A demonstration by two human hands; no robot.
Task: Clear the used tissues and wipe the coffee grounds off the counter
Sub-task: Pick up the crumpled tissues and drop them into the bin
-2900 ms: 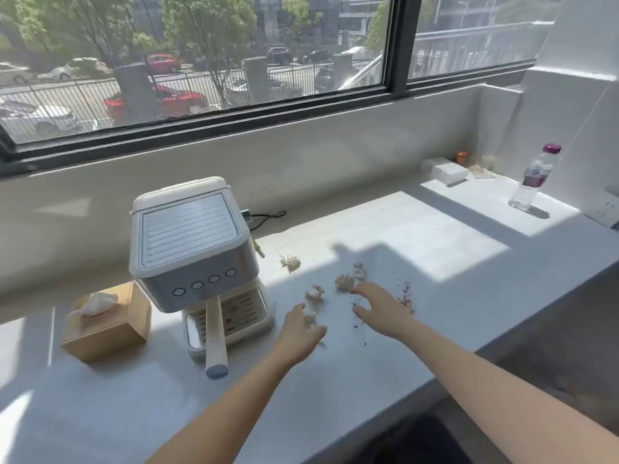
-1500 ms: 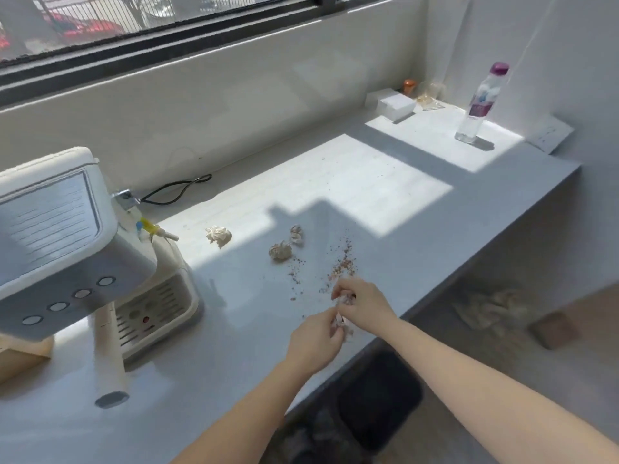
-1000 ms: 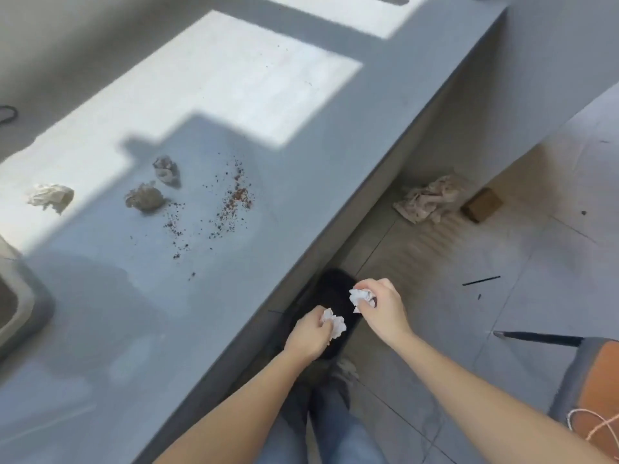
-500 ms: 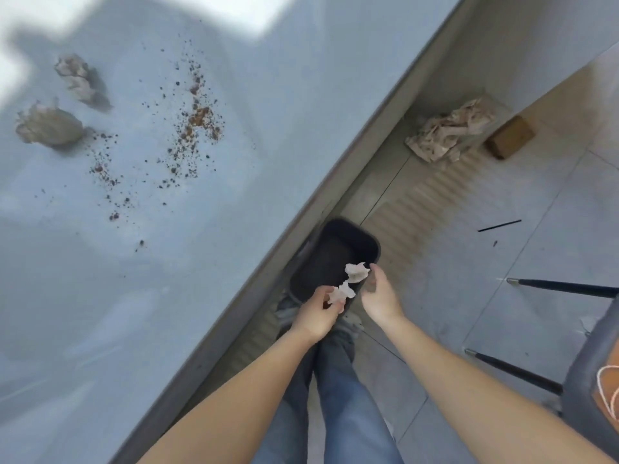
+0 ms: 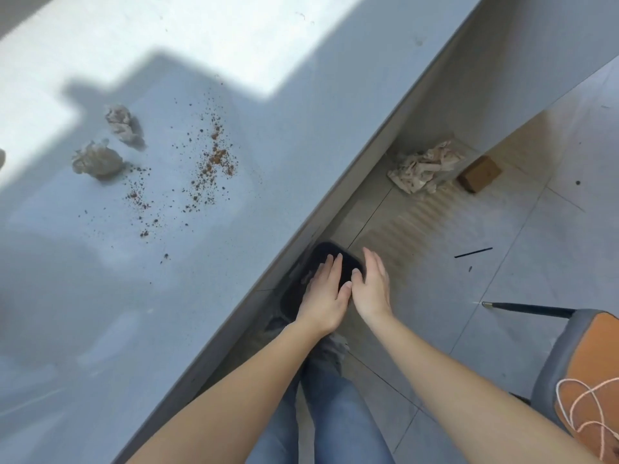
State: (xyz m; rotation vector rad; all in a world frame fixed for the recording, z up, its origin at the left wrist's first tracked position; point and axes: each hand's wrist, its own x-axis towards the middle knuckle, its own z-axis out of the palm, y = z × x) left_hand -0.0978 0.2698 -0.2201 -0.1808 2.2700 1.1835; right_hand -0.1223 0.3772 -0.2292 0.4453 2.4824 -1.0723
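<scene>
Both hands sit lower centre of frame, over a black bin (image 5: pixel 321 253) that stands on the floor (image 5: pixel 502 296) right under the bench (image 5: pixel 100 313) edge. L hand (image 5: pixel 323 296) is palm down, fingers (image 5: pixel 336 267) straight and close together, holding nothing. R hand (image 5: pixel 371 289) is just right of it, fingers (image 5: pixel 372 262) straight, also empty; its thumb tip is at the L hand's edge, touching or not can't tell. Bin inside is dark, contents can't tell.

2 crumpled tissues (image 5: pixel 97 160) lie on the bench at upper left, near each other, in shade beside the sunlit patch. Coffee grounds (image 5: pixel 214 162) are scattered just right of them, thickest clump upper centre-left, loose specks trailing down-left.

Floor at upper right: crumpled paper wad (image 5: pixel 425 167) by the wall, small brown box (image 5: pixel 479 173) beside it, thin black stick (image 5: pixel 473 252) further down. Chair (image 5: pixel 586 380) w/ orange seat at lower right edge. Person's jeans (image 5: pixel 338 426) at bottom centre btw the forearms.
</scene>
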